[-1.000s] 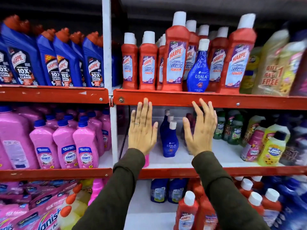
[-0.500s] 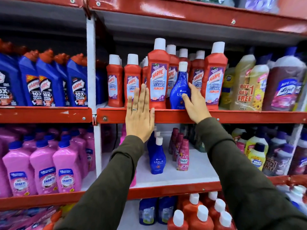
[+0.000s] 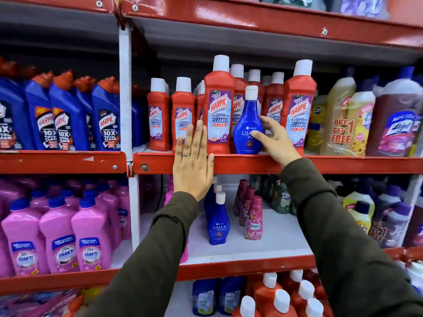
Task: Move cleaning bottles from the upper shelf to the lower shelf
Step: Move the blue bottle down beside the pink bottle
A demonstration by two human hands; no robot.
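A small blue Ujala bottle with a white cap stands at the front of the upper shelf, among tall red Harpic bottles. My right hand wraps it from the right, thumb on the label and fingers round the side and back. The bottle's base still rests on the shelf. My left hand is held flat with fingers up, in front of the red shelf edge, holding nothing. On the white lower shelf a row of matching blue Ujala bottles stands just below my left hand.
Pink Comfort bottles stand right of the lower Ujala row. Blue Harpic bottles and pink Shakti bottles fill the left bay beyond the white post. Yellow and purple bottles crowd the right side.
Both hands rose from the lower shelf opening. The right hand reached the blue bottle on the upper shelf and its thumb closed round the front. The view tilted upward.
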